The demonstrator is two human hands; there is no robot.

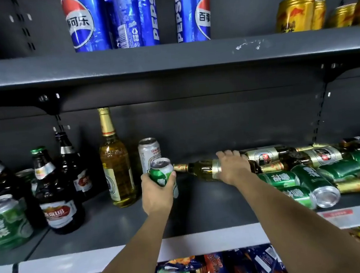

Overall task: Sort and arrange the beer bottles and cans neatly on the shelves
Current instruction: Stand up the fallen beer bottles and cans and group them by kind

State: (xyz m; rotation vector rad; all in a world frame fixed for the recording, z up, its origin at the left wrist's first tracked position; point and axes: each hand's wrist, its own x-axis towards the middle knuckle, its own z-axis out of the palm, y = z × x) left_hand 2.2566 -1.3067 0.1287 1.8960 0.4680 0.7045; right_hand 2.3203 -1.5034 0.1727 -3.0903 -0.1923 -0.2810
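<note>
Both hands were busy: the left hand (158, 192) gripped an upright green can (162, 174), the right hand (231, 166) clasped a lying bottle (201, 169) whose neck pointed frame-left.

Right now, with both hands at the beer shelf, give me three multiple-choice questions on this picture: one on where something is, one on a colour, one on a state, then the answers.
1. Where does the silver can stand?
A. just right of the upright clear bottle
B. on the top shelf beside the blue cans
C. on the pile of bottles at the right

2. What colour is the can in the left hand?
A. blue
B. gold
C. green

3. How is the bottle under the right hand?
A. standing upright
B. lying on its side
C. lifted off the shelf

Answers:
1 A: it stands on the lower shelf, next to that bottle.
2 C: its body is green with a silver top.
3 B: its gold neck points left along the shelf.
</note>
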